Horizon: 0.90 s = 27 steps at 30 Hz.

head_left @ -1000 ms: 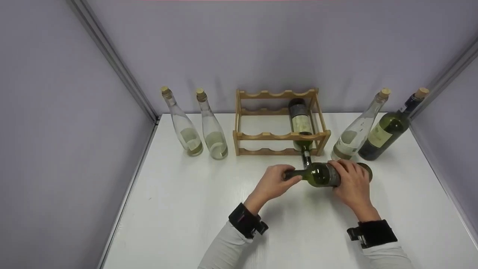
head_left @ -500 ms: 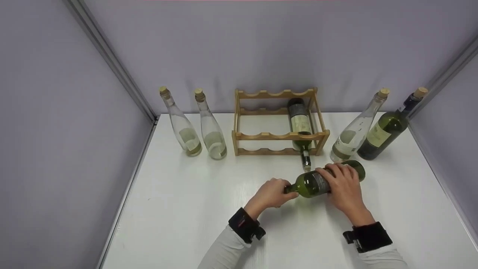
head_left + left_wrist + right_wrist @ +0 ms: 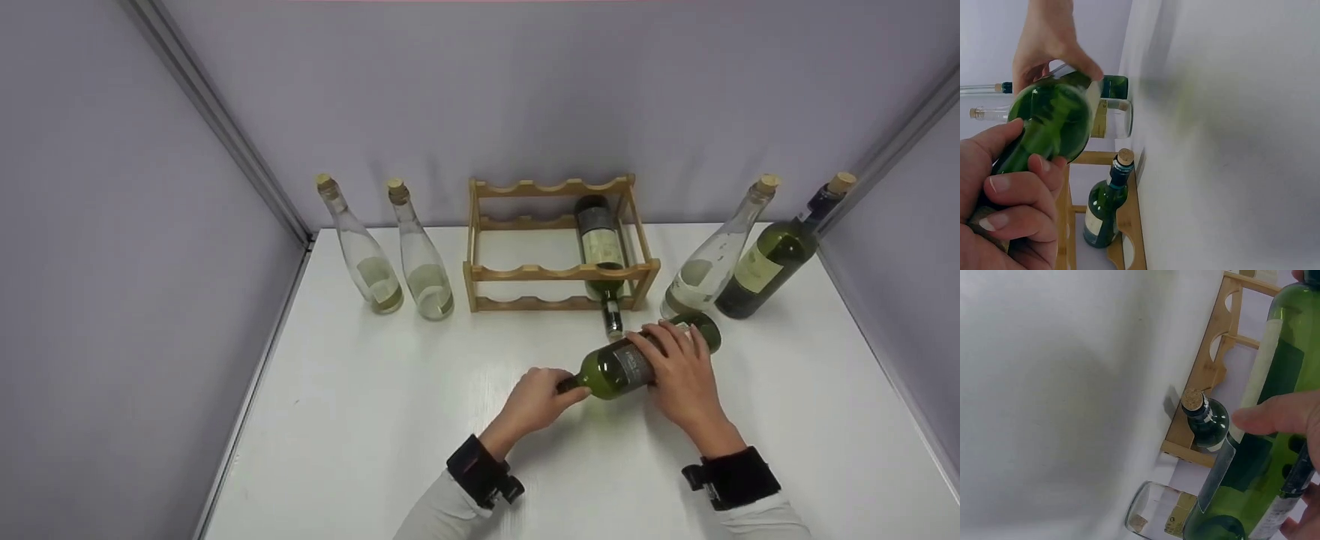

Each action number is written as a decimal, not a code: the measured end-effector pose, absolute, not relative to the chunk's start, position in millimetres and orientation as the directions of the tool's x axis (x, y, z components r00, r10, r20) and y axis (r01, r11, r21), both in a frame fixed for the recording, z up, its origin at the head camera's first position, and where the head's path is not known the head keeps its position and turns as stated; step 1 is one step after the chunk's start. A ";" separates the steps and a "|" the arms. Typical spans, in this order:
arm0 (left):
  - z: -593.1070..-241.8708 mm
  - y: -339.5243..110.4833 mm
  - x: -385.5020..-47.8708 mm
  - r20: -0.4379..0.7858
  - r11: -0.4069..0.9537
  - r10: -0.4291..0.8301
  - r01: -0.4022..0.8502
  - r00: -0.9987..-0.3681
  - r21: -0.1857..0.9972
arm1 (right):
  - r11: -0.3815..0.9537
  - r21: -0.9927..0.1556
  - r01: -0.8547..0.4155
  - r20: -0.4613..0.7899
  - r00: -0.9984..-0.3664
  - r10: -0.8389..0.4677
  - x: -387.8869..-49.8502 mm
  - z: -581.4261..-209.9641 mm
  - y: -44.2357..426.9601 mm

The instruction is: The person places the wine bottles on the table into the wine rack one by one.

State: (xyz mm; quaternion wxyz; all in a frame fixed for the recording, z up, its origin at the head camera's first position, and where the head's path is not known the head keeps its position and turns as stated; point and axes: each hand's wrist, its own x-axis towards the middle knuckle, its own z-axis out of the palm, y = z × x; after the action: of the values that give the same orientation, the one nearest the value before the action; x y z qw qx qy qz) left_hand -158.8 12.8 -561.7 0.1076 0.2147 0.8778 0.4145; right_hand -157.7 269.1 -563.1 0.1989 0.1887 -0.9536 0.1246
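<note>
A green wine bottle is held above the white table, slanting with its neck to the lower left and its base to the upper right. My left hand grips the neck; in the left wrist view its fingers curl round it. On the labelled body, my right hand holds the glass from above, its thumb across the label in the right wrist view. Beyond the held bottle stands a wooden wine rack. Another green wine bottle lies in the rack's right slot, corked neck towards me.
Two clear corked bottles stand left of the rack. To its right are a clear corked bottle and a green corked wine bottle, close together. Walls enclose the table at the back and sides.
Both hands have carried the bottle leftwards and nearer to me. Its neck has swung towards me, so the bottle has gone from nearly sideways to slanted. The rack and standing bottles stay put.
</note>
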 end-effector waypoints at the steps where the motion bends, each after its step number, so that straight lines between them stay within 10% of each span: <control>1: -562.3 11.6 -157.2 0.005 0.561 0.457 0.292 -0.890 0.774 | 0.895 -0.182 -0.407 0.425 -0.853 -0.301 -157.7 -560.6 269.0; 14: -567.5 -17.8 -148.4 0.060 0.569 0.376 0.282 -0.925 0.772 | 0.802 -0.509 -0.312 0.419 -0.904 -0.086 -149.8 -552.9 271.8; 27: -572.3 -43.6 -141.4 0.029 0.551 0.307 0.202 -0.951 0.810 | 0.709 -0.701 -0.075 0.087 -0.996 -0.020 -145.7 -563.8 250.1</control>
State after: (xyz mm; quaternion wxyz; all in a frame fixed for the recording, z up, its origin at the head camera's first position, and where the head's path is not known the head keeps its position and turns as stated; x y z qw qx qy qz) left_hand -141.4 -43.6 -572.3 0.0582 0.1448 0.8786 0.4513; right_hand -145.7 250.1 -563.8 0.0361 0.0260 -0.9237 0.3804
